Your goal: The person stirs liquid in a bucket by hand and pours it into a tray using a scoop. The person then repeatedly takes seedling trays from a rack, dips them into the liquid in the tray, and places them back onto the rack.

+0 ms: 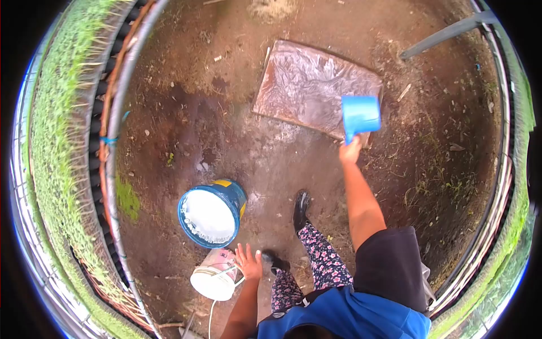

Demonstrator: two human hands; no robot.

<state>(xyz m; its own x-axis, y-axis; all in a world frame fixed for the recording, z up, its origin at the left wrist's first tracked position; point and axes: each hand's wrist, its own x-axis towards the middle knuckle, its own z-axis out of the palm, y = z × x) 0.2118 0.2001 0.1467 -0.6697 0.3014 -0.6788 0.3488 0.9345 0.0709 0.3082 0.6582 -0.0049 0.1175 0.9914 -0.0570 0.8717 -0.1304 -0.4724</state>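
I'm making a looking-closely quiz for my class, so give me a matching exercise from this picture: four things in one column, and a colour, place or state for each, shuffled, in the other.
Things:
1. Jug
2. Large bucket
3. Small pail
4. Slab

Descriptions:
A. Blue with a yellow patch
B. Lying flat, with a shiny surface
C. In the right hand
D. Pale, with pink on its side

Pairs: 1-C, 2-A, 3-D, 4-B

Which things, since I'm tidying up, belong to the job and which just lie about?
Probably in the job:
jug, in the right hand
slab
blue bucket
white bucket, near the left hand

Seemingly just lying about:
stick
chip
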